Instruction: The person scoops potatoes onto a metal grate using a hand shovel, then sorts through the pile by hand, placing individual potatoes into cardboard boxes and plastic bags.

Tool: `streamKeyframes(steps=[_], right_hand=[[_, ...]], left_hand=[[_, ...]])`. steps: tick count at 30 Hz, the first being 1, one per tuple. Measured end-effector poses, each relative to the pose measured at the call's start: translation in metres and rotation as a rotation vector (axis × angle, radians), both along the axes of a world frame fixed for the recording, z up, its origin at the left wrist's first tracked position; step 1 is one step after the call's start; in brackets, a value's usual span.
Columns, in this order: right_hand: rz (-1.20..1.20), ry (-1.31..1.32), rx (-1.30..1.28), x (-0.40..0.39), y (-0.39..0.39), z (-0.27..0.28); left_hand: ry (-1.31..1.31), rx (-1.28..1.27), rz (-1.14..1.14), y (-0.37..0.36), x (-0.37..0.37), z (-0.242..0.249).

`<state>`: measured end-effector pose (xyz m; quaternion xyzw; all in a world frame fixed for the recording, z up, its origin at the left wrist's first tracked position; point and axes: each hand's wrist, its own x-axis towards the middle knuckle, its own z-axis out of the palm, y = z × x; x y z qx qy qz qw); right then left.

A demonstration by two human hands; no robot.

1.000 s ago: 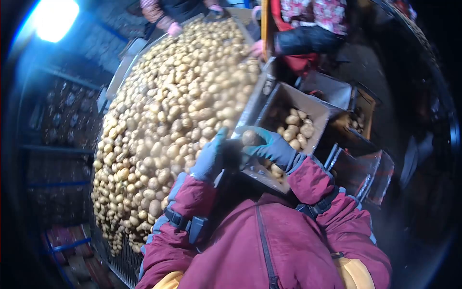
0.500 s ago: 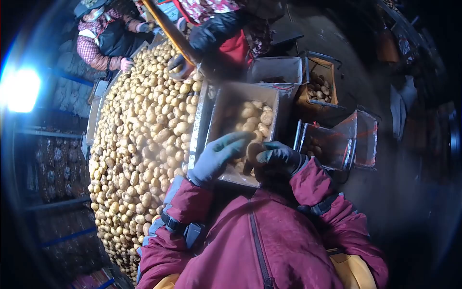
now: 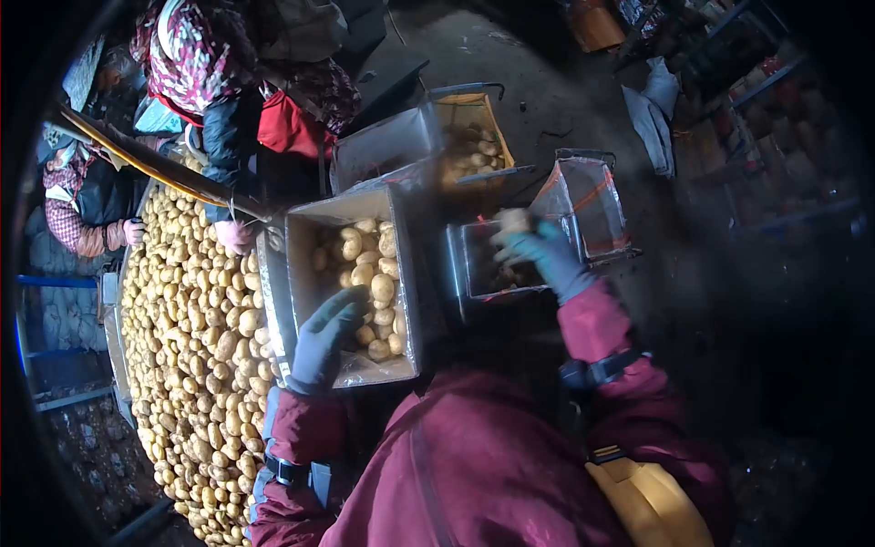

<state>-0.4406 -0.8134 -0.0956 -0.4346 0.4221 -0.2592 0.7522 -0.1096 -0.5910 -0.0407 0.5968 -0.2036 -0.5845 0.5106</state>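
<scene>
Potatoes (image 3: 381, 290) lie in a cardboard box (image 3: 398, 356) lined with clear plastic, in front of my body. My left hand (image 3: 321, 339), in a grey and green glove, hovers over the near left side of this box. Its fingers reach out loosely over the potatoes, and nothing shows in them. Off to the right, my gloved right hand (image 3: 551, 258) grips a single potato (image 3: 516, 221), slightly smeared by motion. That hand is above a plastic-lined crate (image 3: 469, 264) with some potatoes inside, mostly in shadow.
A large heap of potatoes (image 3: 196, 365) fills the table on the left. Two co-workers stand at its far side, one with a pink-gloved hand (image 3: 235, 235) on the heap. A yellow-lined crate (image 3: 499, 118) with potatoes stands beyond the box. A curved bar (image 3: 164, 173) crosses above the heap.
My right hand has moved away from my left, carrying the potato from the box to above the right crate. My left hand stays at the box. The view has turned right.
</scene>
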Motion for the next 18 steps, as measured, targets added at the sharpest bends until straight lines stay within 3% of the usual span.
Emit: streamKeyframes(steps=[2,4,7,8,10,12,14,18], right_hand=[[-0.270,0.264,-0.405,-0.063,-0.038,-0.032],[-0.367,0.671,-0.753,-0.125,-0.079,-0.073],[-0.361,0.592,-0.831,-0.081,-0.069,-0.013],[-0.341,0.477,-0.694,-0.035,-0.043,0.019],[-0.147,0.375,-0.662,0.033,-0.024,0.003],[0.052,-0.059,-0.353,0.118,0.014,-0.019],[0.279,0.012,-0.370,0.191,0.051,-0.038],[0.549,-0.027,-0.162,0.294,0.120,-0.031]], left_hand=[[0.000,0.003,0.060,0.014,0.014,-0.005],[-0.014,0.025,0.109,0.027,0.024,-0.002],[0.008,0.018,0.170,0.048,0.038,-0.024],[0.014,0.022,0.185,0.055,0.043,-0.025],[-0.001,0.024,0.150,0.061,0.048,-0.025],[-0.023,0.017,0.155,0.065,0.050,-0.021],[0.016,-0.105,0.153,0.084,0.068,-0.037],[-0.214,0.059,0.475,0.146,0.121,-0.038]])
